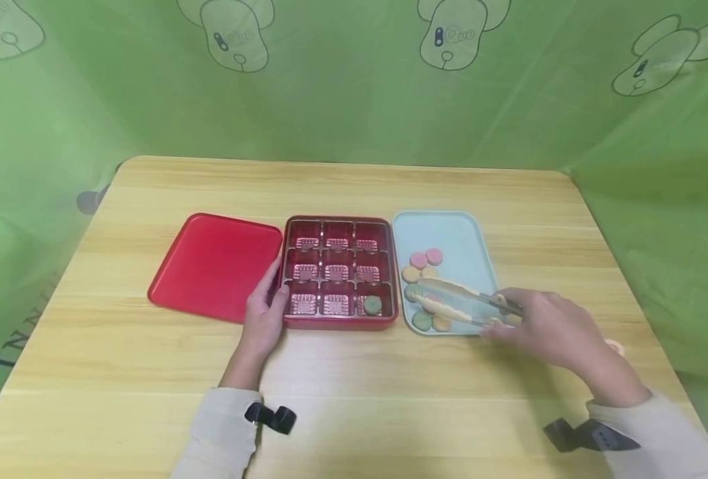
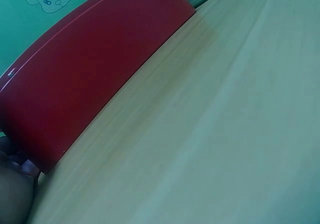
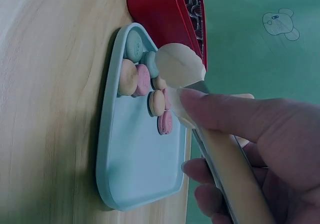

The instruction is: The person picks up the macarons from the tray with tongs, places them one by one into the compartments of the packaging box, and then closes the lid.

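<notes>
A red box (image 1: 341,324) with a divided plastic insert stands mid-table. One green macaron (image 1: 372,305) lies in its near right compartment. My left hand (image 1: 264,320) rests against the box's left side, thumb at the near left corner. With my right hand (image 1: 554,329) I grip a pair of tongs (image 1: 450,287), their cream tips spread over macarons on a light blue tray (image 1: 450,233). Pink macarons (image 1: 434,256), yellowish macarons (image 1: 410,274) and green macarons (image 1: 422,320) lie there. In the right wrist view the tong head (image 3: 179,66) hides part of the group; whether it touches one I cannot tell.
A red lid (image 1: 210,266) lies left of the box, close to its side. The tray stands just right of the box. Green printed cloth (image 1: 354,113) hangs behind and beside the wooden table (image 1: 342,412).
</notes>
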